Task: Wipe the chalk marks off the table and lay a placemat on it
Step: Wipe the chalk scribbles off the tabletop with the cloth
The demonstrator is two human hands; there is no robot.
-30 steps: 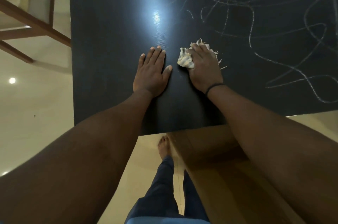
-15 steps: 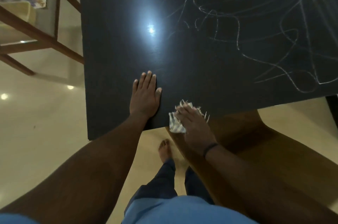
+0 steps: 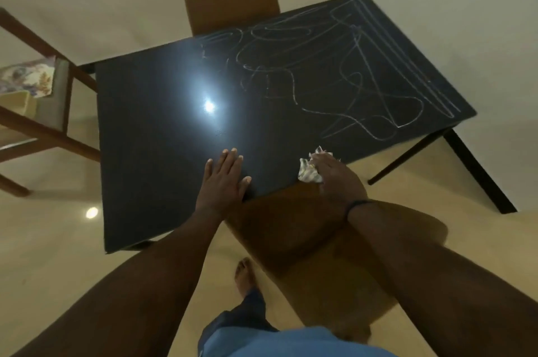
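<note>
A black table (image 3: 151,129) fills the middle of the view. White chalk marks (image 3: 334,74) loop across its right half, while the left half shows only a lamp's glare. My left hand (image 3: 224,179) lies flat on the table near the front edge, fingers spread, holding nothing. My right hand (image 3: 334,176) presses a crumpled pale striped cloth (image 3: 310,171) at the table's front edge, to the right of the left hand. A floral placemat (image 3: 26,80) lies on a wooden chair seat at the far left.
A brown padded chair (image 3: 305,240) stands under my arms, tucked against the table's front edge. Another brown chair (image 3: 230,1) sits at the far side. A wooden chair frame (image 3: 43,123) is at the left. My bare foot (image 3: 244,272) rests on the beige floor.
My right hand dragged the cloth from mid-table back to the front edge, then slid right along it. The view pulled back, showing the whole table. The left hand stayed flat.
</note>
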